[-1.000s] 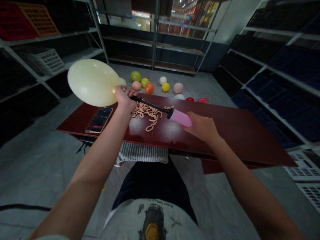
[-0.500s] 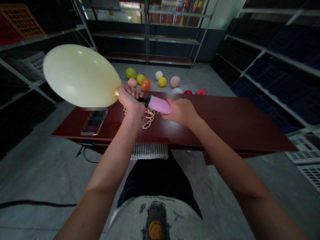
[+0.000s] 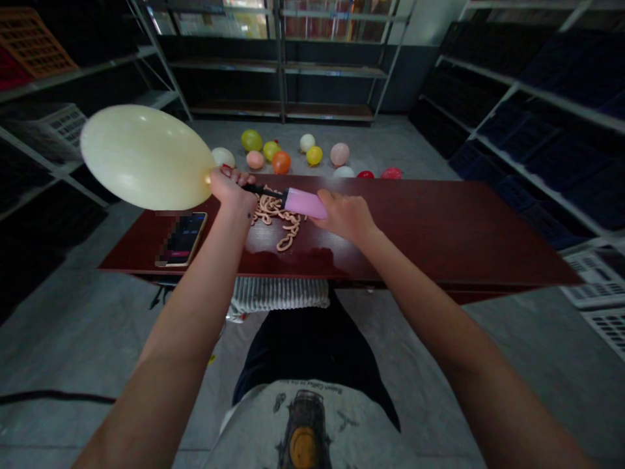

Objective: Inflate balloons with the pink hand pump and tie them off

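Note:
A large pale yellow balloon (image 3: 146, 158), inflated, sticks out to the left of my left hand (image 3: 231, 189). That hand is closed around the balloon's neck and the black end of a hand balloon pump. My right hand (image 3: 347, 216) grips the pump's pink body (image 3: 305, 202). A stretch of black rod (image 3: 266, 191) shows between the two hands. The pump is held just above the table, over a pile of limp beige long balloons (image 3: 271, 207). How the neck sits on the nozzle is hidden by my left fingers.
The dark red table (image 3: 439, 234) spans in front of me. A phone (image 3: 184, 239) lies at its left. Beyond it, several inflated balloons, including an orange one (image 3: 281, 162), rest on the floor. Shelves (image 3: 332, 71) stand behind, with crates along both sides. Striped grey cloth (image 3: 278, 293) hangs below the near edge.
My left hand and the balloon have moved left, away from my right hand. More of the pump's black rod is showing, and more of the beige pile is uncovered.

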`<state>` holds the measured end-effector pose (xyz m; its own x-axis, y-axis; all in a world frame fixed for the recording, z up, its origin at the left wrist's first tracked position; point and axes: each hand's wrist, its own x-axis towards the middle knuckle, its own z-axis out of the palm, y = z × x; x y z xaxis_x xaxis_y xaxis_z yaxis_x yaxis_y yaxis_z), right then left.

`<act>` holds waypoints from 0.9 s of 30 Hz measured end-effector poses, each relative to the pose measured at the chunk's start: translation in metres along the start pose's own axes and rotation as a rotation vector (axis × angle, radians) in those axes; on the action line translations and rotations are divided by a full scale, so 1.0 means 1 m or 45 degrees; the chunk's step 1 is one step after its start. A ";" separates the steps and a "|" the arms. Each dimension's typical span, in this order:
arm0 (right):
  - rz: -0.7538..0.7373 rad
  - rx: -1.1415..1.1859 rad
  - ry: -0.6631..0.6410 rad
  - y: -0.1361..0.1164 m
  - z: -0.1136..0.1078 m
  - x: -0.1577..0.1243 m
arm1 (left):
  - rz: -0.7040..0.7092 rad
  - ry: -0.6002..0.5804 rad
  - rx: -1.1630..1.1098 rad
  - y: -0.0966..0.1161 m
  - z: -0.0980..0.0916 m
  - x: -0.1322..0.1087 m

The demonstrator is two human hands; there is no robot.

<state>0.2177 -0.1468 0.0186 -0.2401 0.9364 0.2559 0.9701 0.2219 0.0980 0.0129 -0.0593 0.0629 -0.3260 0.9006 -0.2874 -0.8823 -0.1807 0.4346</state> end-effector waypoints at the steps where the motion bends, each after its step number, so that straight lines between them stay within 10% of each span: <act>1: 0.006 -0.002 -0.009 0.005 0.003 -0.001 | 0.005 0.000 0.002 0.003 -0.001 0.004; 13: 0.030 0.030 0.030 0.048 0.020 -0.024 | 0.218 -0.159 0.040 0.026 -0.018 0.020; 27: -0.003 0.134 0.011 -0.012 -0.023 0.004 | 0.226 -0.171 0.169 -0.019 0.004 -0.037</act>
<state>0.2045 -0.1515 0.0408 -0.2419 0.9336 0.2642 0.9678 0.2517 -0.0031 0.0430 -0.0876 0.0688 -0.4156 0.9056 -0.0845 -0.7602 -0.2948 0.5790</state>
